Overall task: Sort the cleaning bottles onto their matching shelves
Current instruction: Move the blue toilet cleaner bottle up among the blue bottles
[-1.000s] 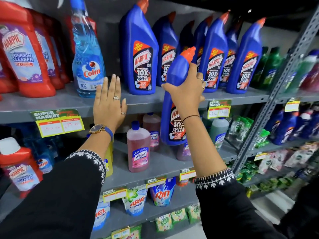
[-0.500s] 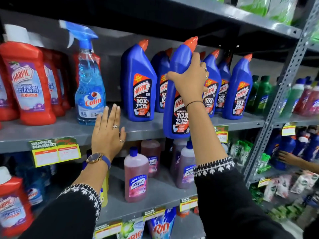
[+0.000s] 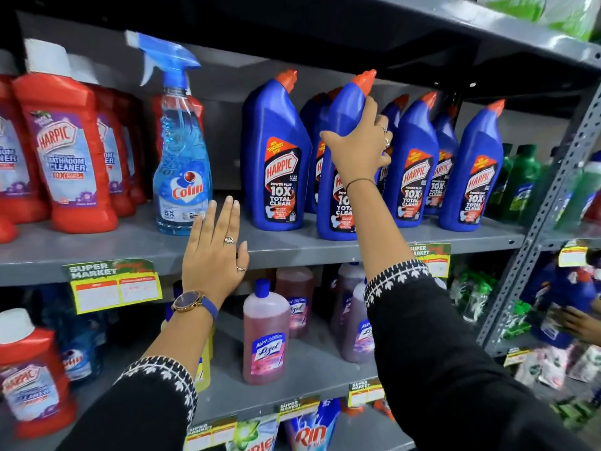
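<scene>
My right hand [image 3: 361, 148] grips the neck of a blue Harpic bottle [image 3: 338, 177] with an orange cap. The bottle's base rests on the grey shelf [image 3: 136, 249], in the front row among several other blue Harpic bottles [image 3: 276, 157]. My left hand [image 3: 214, 255] is flat and open against the shelf's front edge, fingers up, close to a blue Colin spray bottle [image 3: 179, 157]. Red Harpic bathroom cleaner bottles [image 3: 65, 151] fill the left of the same shelf.
Pink Lizol bottles [image 3: 266, 340] stand on the shelf below, with a red Harpic bottle [image 3: 32, 379] at lower left. Green bottles [image 3: 520, 180] are to the right beyond the upright post [image 3: 533, 236]. Another person's hand [image 3: 582, 323] reaches in at the right edge. Detergent pouches [image 3: 309, 431] hang lowest.
My right hand has lifted the blue Harpic bottle from in front of the lower shelf up onto the shelf with the other blue bottles. My left hand stayed at the shelf edge.
</scene>
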The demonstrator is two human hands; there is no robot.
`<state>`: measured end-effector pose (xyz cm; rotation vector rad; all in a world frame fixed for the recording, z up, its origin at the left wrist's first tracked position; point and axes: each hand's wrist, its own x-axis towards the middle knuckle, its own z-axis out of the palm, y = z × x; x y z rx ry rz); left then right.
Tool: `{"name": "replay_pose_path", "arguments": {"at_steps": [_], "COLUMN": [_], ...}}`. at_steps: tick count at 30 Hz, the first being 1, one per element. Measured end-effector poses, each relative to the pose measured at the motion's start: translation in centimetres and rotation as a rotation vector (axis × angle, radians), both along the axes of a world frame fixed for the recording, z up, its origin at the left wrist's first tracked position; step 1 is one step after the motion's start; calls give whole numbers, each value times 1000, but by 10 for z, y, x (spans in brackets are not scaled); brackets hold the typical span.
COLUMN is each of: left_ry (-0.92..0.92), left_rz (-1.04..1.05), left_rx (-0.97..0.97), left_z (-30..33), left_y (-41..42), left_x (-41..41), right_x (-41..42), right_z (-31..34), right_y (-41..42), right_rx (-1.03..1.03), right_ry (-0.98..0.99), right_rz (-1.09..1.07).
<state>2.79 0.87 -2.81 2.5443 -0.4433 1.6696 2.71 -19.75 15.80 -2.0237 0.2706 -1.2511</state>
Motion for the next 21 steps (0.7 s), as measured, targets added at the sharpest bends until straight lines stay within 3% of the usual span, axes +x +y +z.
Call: {"name": "replay_pose_path", "arguments": {"at_steps": [9, 21], "left_ry": [-15, 12], "left_rz": [26, 56], "left_rx": [8, 25], "left_z": [0, 0], "left_y": [-1, 0], "left_x": [0, -2], "right_x": [-3, 24], "right_z": [-88, -80], "right_y": [2, -20], "right_rx": [219, 249], "right_ry": [85, 98], "right_rz": [56, 19]}}
